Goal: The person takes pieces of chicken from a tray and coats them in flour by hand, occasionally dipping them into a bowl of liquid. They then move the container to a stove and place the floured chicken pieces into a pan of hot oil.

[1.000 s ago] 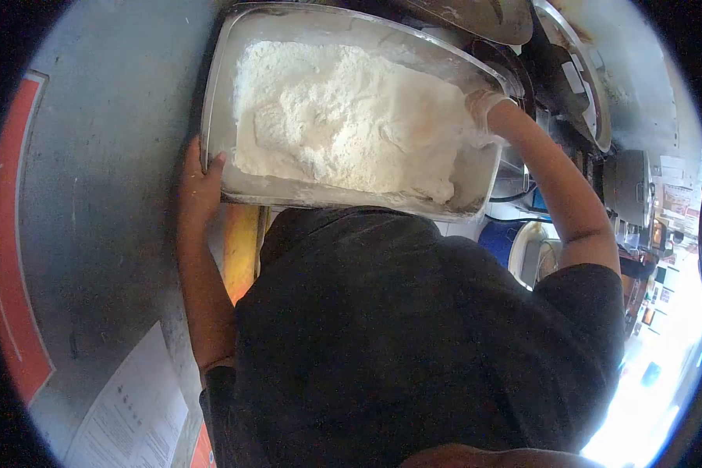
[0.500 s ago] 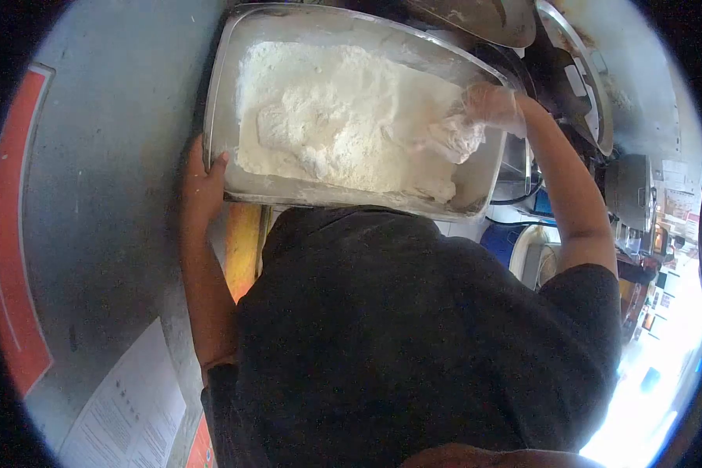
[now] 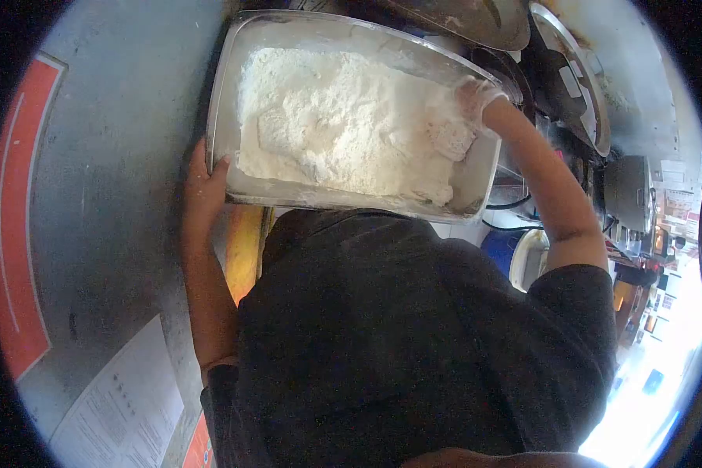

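Observation:
A rectangular metal tub (image 3: 351,204) holds white flour (image 3: 343,117) with lumpy coated pieces in it. My left hand (image 3: 207,183) grips the left wall of the tub, its thumb over the rim. At the tub's right end, my right hand (image 3: 476,101), in a clear flour-dusted glove, is over the flour beside a floured piece (image 3: 451,140). Blur and flour dust hide its fingers, so whether it touches the piece cannot be made out. Another coated piece (image 3: 433,192) lies in the lower right corner.
Dark pans and a round metal lid (image 3: 600,86) stand beyond the tub's right end. A grey pot (image 3: 629,193) is at the right. A blue bucket (image 3: 504,248) sits below the tub. A printed sheet (image 3: 125,398) is at the lower left, near a red-edged panel (image 3: 23,218).
My right hand has shifted slightly left and up, and the floured piece that was against its fingers now shows more clearly below it. My left hand keeps its hold on the tub.

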Demonstrator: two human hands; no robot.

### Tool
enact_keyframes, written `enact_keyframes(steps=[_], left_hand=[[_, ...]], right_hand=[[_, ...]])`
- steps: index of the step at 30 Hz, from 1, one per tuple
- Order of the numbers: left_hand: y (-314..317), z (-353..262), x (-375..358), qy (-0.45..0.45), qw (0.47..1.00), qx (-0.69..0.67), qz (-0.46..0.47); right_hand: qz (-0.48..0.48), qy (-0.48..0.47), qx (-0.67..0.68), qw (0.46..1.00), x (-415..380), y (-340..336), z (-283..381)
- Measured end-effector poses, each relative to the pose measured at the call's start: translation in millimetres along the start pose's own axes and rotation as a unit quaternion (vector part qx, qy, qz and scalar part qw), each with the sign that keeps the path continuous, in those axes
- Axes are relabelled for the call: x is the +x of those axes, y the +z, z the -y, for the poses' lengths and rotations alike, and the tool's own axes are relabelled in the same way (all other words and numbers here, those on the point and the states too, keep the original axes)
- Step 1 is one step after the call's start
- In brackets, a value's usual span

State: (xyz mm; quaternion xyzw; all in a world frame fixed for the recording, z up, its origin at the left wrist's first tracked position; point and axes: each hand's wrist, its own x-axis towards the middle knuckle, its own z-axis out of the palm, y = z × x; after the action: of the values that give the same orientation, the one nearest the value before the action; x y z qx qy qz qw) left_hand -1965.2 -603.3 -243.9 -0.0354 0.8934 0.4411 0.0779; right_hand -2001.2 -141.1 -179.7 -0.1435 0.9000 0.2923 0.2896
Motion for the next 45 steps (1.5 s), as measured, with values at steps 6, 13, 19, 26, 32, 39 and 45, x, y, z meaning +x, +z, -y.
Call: enact_keyframes(steps=[6, 13, 19, 26, 32, 39, 45], left_hand=[[-5, -17, 0, -0.002, 0.999, 0.04, 0.007], [-4, -10, 0, 0.017, 1.0, 0.015, 0.012], [-4, -25, -5, -0.003, 1.0, 0.02, 0.017], [-5, -29, -6, -0.042, 0.999, 0.021, 0.018], [-3, -3, 5, 0.011, 0.999, 0.035, 0.02], [-4, -12, 1, -0.004, 0.999, -0.022, 0.046], [-5, -17, -1, -0.007, 0.999, 0.05, 0.012]], right_hand=[[-0.144, -0.077, 0.238, 0.957, 31, 0, 17], [-0.19, -0.169, 0.274, 0.928, 37, -37, 112], [-0.141, -0.008, 0.242, 0.96, 109, 50, 53], [-0.105, -0.044, 0.329, 0.937, 50, 35, 34], [-0.081, -0.087, 0.236, 0.964, 56, 52, 27], [0.054, -0.13, 0.284, 0.948, 55, 57, -5], [-0.034, -0.097, 0.098, 0.99, 55, 75, 10]])
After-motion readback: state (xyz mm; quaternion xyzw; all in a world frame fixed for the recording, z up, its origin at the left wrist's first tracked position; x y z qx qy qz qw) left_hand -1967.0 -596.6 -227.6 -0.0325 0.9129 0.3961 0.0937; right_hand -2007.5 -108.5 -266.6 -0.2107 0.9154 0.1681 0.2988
